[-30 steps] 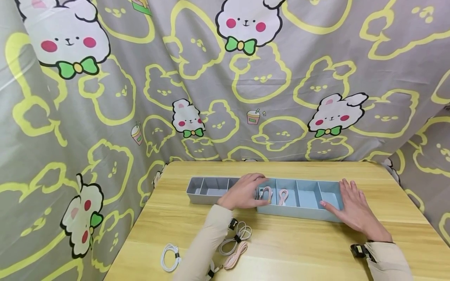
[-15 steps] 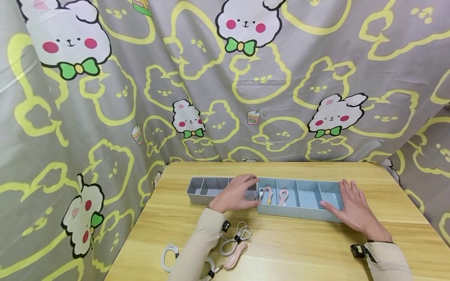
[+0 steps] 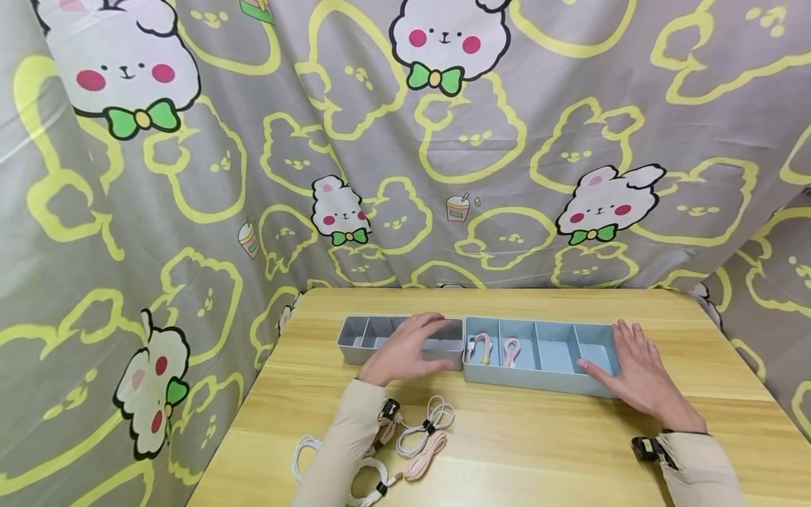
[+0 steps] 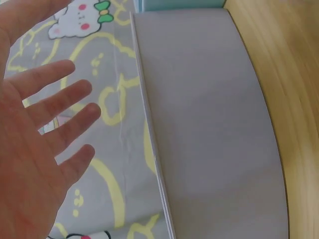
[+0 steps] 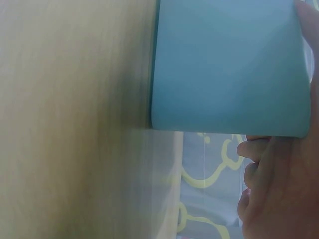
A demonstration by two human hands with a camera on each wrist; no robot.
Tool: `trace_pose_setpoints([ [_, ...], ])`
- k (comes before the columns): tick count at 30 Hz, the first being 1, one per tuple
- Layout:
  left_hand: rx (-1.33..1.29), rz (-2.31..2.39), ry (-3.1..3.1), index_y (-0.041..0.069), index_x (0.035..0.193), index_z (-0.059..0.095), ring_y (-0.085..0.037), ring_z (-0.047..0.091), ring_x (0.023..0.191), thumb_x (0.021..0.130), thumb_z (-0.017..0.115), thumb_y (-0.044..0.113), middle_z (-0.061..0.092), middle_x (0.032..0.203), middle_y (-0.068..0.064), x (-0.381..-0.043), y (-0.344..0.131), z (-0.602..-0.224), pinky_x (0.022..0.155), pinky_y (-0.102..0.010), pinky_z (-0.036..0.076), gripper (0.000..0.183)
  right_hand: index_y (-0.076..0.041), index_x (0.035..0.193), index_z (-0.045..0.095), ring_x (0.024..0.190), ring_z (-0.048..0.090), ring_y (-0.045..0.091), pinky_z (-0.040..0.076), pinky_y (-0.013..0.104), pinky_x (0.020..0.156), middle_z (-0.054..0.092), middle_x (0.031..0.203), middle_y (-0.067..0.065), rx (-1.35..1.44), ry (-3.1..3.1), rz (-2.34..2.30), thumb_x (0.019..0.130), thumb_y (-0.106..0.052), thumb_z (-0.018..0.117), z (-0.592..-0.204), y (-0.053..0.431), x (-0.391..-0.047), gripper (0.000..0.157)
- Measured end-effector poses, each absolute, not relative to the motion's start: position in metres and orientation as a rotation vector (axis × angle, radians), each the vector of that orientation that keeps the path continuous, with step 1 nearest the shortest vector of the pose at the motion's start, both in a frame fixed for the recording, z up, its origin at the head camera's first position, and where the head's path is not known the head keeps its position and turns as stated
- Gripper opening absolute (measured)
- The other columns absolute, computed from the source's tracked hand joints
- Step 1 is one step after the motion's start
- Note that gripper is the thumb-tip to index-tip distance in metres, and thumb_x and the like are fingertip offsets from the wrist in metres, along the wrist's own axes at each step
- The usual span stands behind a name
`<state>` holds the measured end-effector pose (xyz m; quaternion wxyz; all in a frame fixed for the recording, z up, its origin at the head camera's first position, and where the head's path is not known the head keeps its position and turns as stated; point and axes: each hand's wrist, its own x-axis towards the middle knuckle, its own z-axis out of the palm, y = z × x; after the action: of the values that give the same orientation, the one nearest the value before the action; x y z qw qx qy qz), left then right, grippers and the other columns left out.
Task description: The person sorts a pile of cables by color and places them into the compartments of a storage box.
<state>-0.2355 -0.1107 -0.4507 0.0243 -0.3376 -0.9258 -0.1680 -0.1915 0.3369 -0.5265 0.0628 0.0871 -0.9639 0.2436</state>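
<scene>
My left hand (image 3: 405,352) hovers over the right part of a grey divided organizer box (image 3: 380,360), thumb apart from the fingers. In the left wrist view, nothing lies in this left hand (image 4: 30,149), and the grey box's long wall (image 4: 209,124) stands beside it. My right hand (image 3: 646,373) rests against the right end of a light blue divided box (image 3: 532,379), its thumb reaching over the front rim. The right wrist view shows that blue end wall (image 5: 229,64) close up. Two cables, one pink and white (image 3: 483,346) and one pink (image 3: 510,351), lie in separate left-hand compartments.
Several coiled cables lie on the wooden table (image 3: 538,451): a white coil (image 3: 304,454) partly behind my left sleeve, a white one with a black strap (image 3: 412,440), and a pink bundle (image 3: 427,456). A patterned curtain (image 3: 494,141) hangs behind and to the left.
My left hand has moved left, from the blue box's left end to above the grey box. More of the cables near the left sleeve shows now. The right hand has stayed put.
</scene>
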Motion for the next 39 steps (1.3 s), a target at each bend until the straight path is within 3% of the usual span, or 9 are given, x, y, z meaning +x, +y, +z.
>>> trace_pose_setpoints([
  [12,-1.025,-0.508,-2.847,0.013,0.155,0.049,-0.027,0.045,0.148,0.092,0.072,0.053,0.048,0.159,-0.005,-0.230,-0.136,-0.452,0.123,-0.053,0.036,0.078,0.012,0.160,0.002,0.156,-0.011,0.056,-0.010,0.071,0.124,-0.003,0.166,0.039,0.255,-2.920,0.737,0.098,-0.059,0.057,-0.526,0.338,-0.192,0.109],
  [22,-0.981,-0.584,-2.850,0.013,0.154,0.050,-0.035,0.043,0.149,0.091,0.075,0.046,0.048,0.158,-0.015,-0.220,-0.156,-0.457,0.122,-0.060,0.033,0.075,0.013,0.160,0.003,0.155,-0.012,0.056,-0.010,0.072,0.123,-0.002,0.166,0.040,0.256,-2.930,0.747,0.098,-0.059,0.057,-0.524,0.337,-0.192,0.110],
  [33,-0.941,-0.556,-2.849,0.015,0.150,0.055,-0.032,0.051,0.142,0.092,0.075,0.045,0.054,0.152,-0.009,-0.212,-0.175,-0.462,0.119,-0.055,0.040,0.069,0.012,0.160,0.000,0.155,-0.013,0.056,-0.010,0.072,0.123,-0.003,0.166,0.039,0.256,-2.940,0.749,0.098,-0.060,0.057,-0.523,0.337,-0.193,0.111],
  [39,-0.915,-0.545,-2.896,0.010,0.149,0.055,-0.034,0.051,0.141,0.091,0.076,0.043,0.055,0.152,-0.010,-0.203,-0.180,-0.468,0.119,-0.058,0.039,0.070,0.012,0.161,-0.001,0.155,-0.012,0.056,-0.010,0.071,0.123,-0.003,0.166,0.039,0.258,-2.936,0.748,0.098,-0.059,0.057,-0.524,0.337,-0.192,0.111],
])
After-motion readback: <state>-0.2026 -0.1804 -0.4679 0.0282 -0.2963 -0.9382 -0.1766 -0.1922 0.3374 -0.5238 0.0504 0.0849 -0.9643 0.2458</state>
